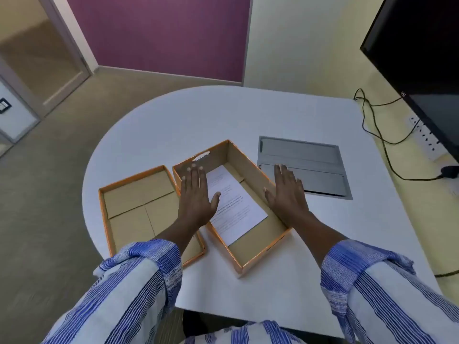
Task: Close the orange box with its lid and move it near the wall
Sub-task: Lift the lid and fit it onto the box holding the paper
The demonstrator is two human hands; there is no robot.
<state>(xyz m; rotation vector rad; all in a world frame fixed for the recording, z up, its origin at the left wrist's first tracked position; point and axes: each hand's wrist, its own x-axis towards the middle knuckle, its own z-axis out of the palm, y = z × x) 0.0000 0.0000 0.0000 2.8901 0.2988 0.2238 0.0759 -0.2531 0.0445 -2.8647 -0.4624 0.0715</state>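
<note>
An orange box (250, 167) stands open in the middle of the white table, with a printed white sheet (236, 212) lying inside it. Its orange lid (139, 204) lies upside down just left of the box, touching it. My left hand (196, 197) hovers flat with fingers spread over the box's left wall. Over the box's right wall, my right hand (285, 192) is flat and spread too. Neither hand holds anything.
A grey metal cable hatch (310, 155) is set into the table (198, 115) right of the box. A dark monitor (422, 58) hangs on the yellow wall (310, 40) at right, with black cables (380, 135) and a power strip (427, 140) below it.
</note>
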